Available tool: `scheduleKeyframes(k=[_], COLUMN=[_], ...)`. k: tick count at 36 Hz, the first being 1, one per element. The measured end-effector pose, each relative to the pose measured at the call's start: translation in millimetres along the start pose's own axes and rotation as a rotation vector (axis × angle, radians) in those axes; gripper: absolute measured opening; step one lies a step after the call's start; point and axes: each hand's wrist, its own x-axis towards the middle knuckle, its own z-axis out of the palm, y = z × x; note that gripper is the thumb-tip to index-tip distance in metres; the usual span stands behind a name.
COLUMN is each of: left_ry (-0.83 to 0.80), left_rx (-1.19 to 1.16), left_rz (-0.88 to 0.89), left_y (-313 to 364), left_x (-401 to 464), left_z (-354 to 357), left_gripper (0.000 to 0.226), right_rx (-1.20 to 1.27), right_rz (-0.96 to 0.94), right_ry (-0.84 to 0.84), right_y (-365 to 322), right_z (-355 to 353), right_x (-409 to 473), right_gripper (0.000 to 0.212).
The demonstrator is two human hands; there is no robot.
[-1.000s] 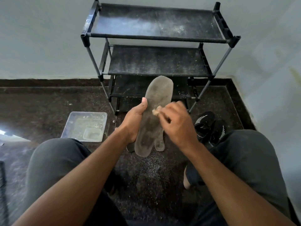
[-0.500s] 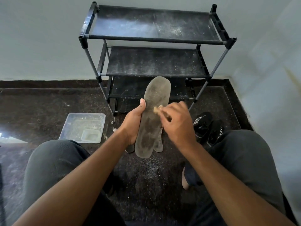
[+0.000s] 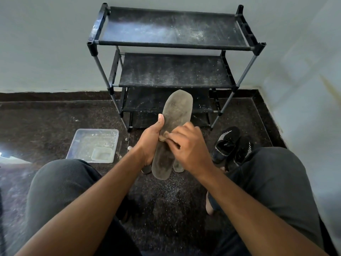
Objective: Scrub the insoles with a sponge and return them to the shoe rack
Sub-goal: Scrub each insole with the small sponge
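The insole (image 3: 173, 130) stands upright between the two hands, above a dark speckled stone floor (image 3: 46, 122) strewn with pale grit just below the hands. The left hand (image 3: 150, 143) grips the insole's left edge, fingers wrapped behind it and thumb pressed flat along the front. The right hand (image 3: 188, 145) has its fingers curled round a small tan sponge (image 3: 163, 136), pressing it against the insole's middle, right beside the left thumb. The person's knees in dark grey trousers sit to either side, nearer than the hands.

The insole is grey and worn, with darker smudges toward the heel and a paler, dusty toe pointing up.

Directly behind the right hand, partly hidden by it, the heel of a second insole (image 3: 178, 168) rests on the floor. Right of the right hand lies a pair of black shoes (image 3: 227, 143) with white stripes. Left of the left hand is a clear plastic tray (image 3: 83, 141) on the floor holding a smaller container (image 3: 102, 155). Beyond the hands stands the black shoe rack (image 3: 173, 71), its dusty shelves bare, the raised insole covering part of the lower tiers. Pale walls meet in a corner behind and to the right.
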Motion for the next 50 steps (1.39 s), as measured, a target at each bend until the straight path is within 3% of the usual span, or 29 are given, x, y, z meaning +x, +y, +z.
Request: scheduleKeyframes(k=[6,12,20,27,33,40,46,50], left_ry=[-0.007,0.003,-0.116,-0.115,-0.161,-0.219,-0.212,-0.21], left_rx=[0.019,-0.021,-0.013,0.095,0.165,0.228,0.275,0.31], left_rz=[0.05,0.001,0.044,0.074,0.036,0.123,0.129,0.149], left_y=[-0.4,-0.3,-1.6,-4.3,-3.8,-6.8,-8.6,-8.5], left_x=[-2.8,-2.4,-2.1,-0.3,-4.7,-6.4,-4.4,-4.6], left_z=[2.4,2.6,0.9,2.0,-0.1,4.2,0.2,0.1], left_gripper=[0.071,0.077,0.071,0.06,0.067,0.061,0.06,0.059], right_rx=[-0.058,-0.005,-0.043,-0.007,0.017,0.057,0.065,0.072], right_rz=[0.196,-0.013,0.315,0.106,0.439,0.255,0.487,0.406], right_ry=[0.206,-0.001,0.33,0.134,0.316,0.131,0.228,0.168], right_y=[19.3,-3.6,48.2,28.3,53.6,35.7,50.1,34.6], right_z=[-12.1,-0.6,-30.0,-18.7,-32.2,-21.0,-25.3,-15.8], right_x=[10.1,-1.5,19.2,12.8,20.2,15.8,17.6,13.3], right_gripper=[0.008,0.013,0.004,0.008,0.015,0.015,0.016,0.016])
